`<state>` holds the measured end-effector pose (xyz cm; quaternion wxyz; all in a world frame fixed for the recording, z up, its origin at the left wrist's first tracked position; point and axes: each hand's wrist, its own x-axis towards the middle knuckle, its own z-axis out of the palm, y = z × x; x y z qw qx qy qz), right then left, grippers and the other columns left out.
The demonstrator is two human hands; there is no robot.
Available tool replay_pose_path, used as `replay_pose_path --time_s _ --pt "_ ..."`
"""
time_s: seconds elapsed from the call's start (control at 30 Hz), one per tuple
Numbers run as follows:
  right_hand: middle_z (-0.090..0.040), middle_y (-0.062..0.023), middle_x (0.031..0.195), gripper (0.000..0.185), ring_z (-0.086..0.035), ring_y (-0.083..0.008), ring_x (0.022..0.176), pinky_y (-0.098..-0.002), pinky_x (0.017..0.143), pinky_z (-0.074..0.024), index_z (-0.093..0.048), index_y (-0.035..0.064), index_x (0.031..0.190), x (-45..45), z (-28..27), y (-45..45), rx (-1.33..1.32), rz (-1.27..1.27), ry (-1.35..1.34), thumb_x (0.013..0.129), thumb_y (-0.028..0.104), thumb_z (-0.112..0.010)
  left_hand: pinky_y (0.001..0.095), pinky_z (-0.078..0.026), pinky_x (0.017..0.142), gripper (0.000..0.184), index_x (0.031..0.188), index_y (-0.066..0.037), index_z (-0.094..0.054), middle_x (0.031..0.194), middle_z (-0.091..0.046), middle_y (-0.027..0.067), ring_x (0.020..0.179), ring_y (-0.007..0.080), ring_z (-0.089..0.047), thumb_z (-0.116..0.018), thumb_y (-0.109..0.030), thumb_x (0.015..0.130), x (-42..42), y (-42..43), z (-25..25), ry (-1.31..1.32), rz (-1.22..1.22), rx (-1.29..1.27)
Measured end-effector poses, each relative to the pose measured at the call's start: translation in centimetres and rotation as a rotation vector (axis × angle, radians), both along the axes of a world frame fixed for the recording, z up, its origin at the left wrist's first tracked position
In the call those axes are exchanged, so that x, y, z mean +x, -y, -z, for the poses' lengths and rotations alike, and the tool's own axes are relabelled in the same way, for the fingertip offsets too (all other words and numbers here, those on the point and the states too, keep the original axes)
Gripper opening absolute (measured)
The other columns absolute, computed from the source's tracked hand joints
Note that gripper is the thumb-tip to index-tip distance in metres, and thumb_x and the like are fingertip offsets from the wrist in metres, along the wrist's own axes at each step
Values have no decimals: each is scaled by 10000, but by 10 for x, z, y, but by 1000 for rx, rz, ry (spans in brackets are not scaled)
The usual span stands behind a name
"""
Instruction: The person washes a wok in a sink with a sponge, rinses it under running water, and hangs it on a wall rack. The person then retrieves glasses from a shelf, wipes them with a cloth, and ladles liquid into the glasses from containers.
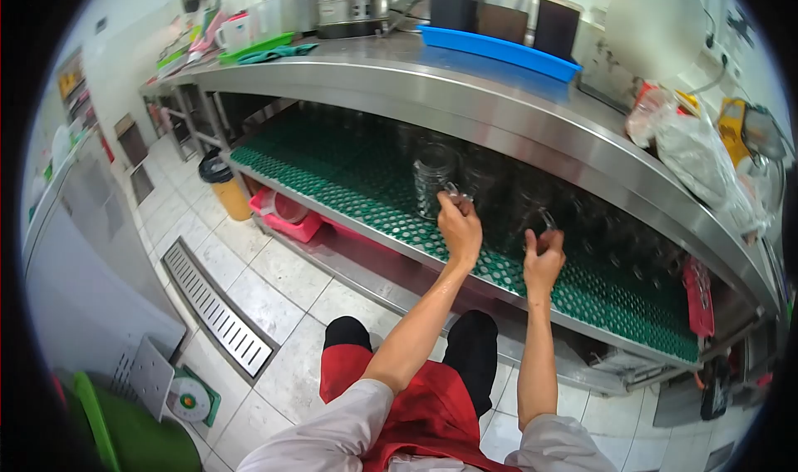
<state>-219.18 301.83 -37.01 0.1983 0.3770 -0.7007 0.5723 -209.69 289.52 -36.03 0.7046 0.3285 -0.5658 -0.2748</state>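
Under a steel counter (399, 69), a green mesh mat (324, 172) bears more glassware (619, 235) in shadow. Fingers bent round its handle, the left hand (461, 229) holds a clear mug (432, 175) near the mat's front edge. Curled narrow, the right hand (544, 258) is at the handle of a dimmer mug (526, 199); whether it grips firmly I cannot tell. Good handling probably means full grips, level bases and no glass knocking its neighbour
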Motion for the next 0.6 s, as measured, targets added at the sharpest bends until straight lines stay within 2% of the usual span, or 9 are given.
replay_pose_path --time_s 0.1,0.23,0.27,0.3,0.43,0.5,0.53,0.57,0.6 --pt "-520 -100 632 286 -535 -242 538 -344 537 -426 -481 5 854 3 -2 -2 4 -20 -20 818 187 -698 321 -364 463 185 807 11 -385 548 -463 91 490 184 -527 -564 22 854 -6 14 1 -179 -29 -58" --pt "-500 -91 623 257 -509 -243 515 -336 533 -420 -488 12 865 4 -4 -3 -38 -40 -55 809 156 -694 284 -347 457 228 746 10 -386 545 -469 62 514 111 -519 -574 -18 870 9 23 -2 -134 -134 -120" --pt "-494 -81 619 247 -497 -241 507 -330 533 -418 -491 15 868 5 -3 -1 -33 -21 -56 805 143 -692 263 -344 462 252 719 6 -382 547 -473 54 516 96 -499 -579 -28 872 24 13 -12 -134 -66 -9" --pt "-513 -90 716 227 -520 -226 622 -332 613 -425 -488 10 859 13 -13 -5 -23 0 -9 798 115 -680 242 -341 467 277 692 3 -377 549 -478 46 518 82 -480 -584 -37 873 40 6 -19 -130 1 106" --pt "-491 -135 922 131 -495 -242 866 -373 774 -398 -490 0 884 48 -30 -12 -397 210 -377 804 35 -588 260 -370 491 142 799 30 -527 531 -470 33 538 88 -459 -607 -74 852 125 -15 -37 -57 -58 108" --pt "-505 -123 886 103 -498 -234 806 -350 750 -419 -502 4 878 98 -37 16 -510 -185 -180 781 -31 -505 280 -416 555 136 929 27 -591 644 -551 67 631 102 -523 -601 -59 824 184 -12 0 -33 25 135" --pt "-544 -118 840 55 -527 -225 776 -329 734 -433 -525 6 825 123 -51 44 -434 -308 -228 782 -25 -511 296 -438 693 208 985 25 -603 850 -575 113 823 152 -551 -585 -11 781 215 -30 4 -123 -4 263" --pt "-591 -113 802 30 -568 -220 749 -319 717 -455 -562 6 813 144 -62 82 -356 -417 -155 788 19 -556 282 -340 473 57 685 32 -558 497 -440 12 508 110 -438 -552 11 738 255 -40 1 116 -211 109" --pt "-624 -112 820 95 -594 -208 749 -306 699 -470 -593 5 861 164 -73 127 -211 -559 7 798 76 -595 300 -338 491 34 702 43 -550 575 -473 61 514 150 -441 -536 14 713 273 -59 8 -85 -343 119"
